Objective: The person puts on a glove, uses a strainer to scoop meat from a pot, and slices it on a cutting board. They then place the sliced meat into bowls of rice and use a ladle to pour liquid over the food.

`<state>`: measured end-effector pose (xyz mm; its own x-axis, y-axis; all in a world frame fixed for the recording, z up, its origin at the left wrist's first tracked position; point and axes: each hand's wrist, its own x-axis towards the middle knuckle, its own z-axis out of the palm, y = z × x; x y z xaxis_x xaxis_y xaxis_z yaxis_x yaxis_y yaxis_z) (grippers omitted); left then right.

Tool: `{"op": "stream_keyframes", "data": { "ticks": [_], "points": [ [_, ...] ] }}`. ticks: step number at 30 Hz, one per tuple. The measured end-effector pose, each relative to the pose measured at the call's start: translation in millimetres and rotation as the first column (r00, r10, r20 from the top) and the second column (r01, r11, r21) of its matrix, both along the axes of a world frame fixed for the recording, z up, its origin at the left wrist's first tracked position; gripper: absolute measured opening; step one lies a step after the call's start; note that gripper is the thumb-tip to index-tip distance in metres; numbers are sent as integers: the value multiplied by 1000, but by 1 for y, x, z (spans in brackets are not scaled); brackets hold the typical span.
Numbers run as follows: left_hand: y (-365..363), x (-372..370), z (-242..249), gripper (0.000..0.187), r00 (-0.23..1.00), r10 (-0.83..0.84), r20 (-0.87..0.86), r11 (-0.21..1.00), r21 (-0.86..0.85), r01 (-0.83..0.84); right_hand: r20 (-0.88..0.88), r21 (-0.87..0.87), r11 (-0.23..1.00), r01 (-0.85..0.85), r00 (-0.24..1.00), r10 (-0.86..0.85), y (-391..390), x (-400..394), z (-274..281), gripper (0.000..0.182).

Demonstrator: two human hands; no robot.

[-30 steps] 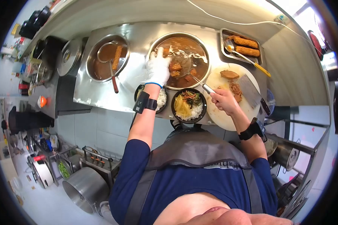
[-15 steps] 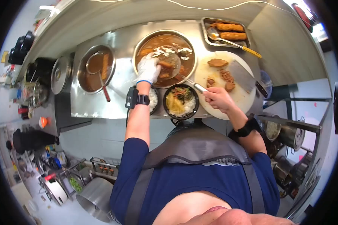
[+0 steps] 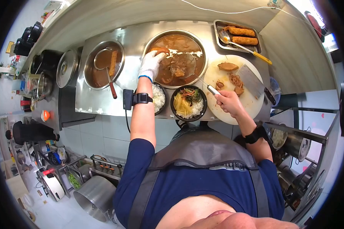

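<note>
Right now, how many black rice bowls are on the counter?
2. The right bowl, with vegetables beside its rice, sits left of the cutting board; the left bowl is partly hidden by the left arm.

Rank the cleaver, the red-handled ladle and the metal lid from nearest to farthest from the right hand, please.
1. Cleaver, just right of the right hand, on the cutting board.
2. Red-handled ladle, left, in the smaller basin.
3. Metal lid, far left.
</note>
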<state>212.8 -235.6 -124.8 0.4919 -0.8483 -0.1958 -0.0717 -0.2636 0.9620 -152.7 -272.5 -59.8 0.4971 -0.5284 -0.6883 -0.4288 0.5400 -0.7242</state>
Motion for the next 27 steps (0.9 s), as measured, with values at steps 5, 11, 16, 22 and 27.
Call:
{"op": "stream_keyframes", "data": {
  "ticks": [5,11,16,22,27],
  "points": [
    [2,-1,10,21,950,140,-280,983,-76,-168,-91,-514,848,-132,991,99,-1,-8,-23,18],
    [9,-7,14,22,911,177,-372,969,-96,-228,-486,-840,207,-501,865,123,-6,-4,-29,32],
    [16,-11,11,27,922,192,-335,971,-70,-228,-592,-788,131,-602,799,107,-25,23,-14,31],
    [20,-18,6,22,944,184,-275,982,19,-186,-594,-803,-60,-592,805,9,-86,59,-45,30],
    [21,-20,-8,20,972,121,-202,992,58,-112,-582,-808,62,-585,811,66,-109,69,-65,17]
  ]
}}
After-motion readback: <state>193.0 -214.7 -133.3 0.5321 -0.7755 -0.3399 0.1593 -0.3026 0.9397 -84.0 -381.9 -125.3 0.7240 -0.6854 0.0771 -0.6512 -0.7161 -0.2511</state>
